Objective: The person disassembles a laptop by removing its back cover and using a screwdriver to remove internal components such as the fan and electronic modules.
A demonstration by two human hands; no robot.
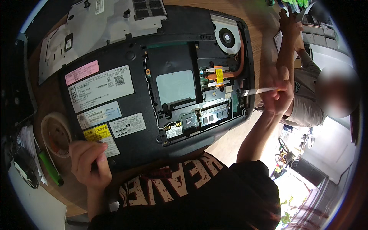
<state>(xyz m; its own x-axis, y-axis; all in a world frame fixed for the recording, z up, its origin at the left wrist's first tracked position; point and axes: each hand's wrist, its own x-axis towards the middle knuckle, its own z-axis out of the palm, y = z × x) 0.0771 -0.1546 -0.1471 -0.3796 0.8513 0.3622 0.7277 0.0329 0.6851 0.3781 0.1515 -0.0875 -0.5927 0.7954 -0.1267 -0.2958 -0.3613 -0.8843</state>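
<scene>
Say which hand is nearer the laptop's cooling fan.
Right: the right hand is to the lower right of the fan; the left hand is farther off, to its lower left.

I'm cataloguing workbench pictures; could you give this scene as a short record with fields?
Device: laptop, underside up, internals exposed
Cooling parts: fan, copper heat pipe
Bottom cover: detached, at the laptop's far edge
Right hand: gripping a slim pale tool, blurred; contact unclear
Left hand: curled at near-left corner; grip unclear
Left side: green-handled tool
Background: another person, right
</scene>
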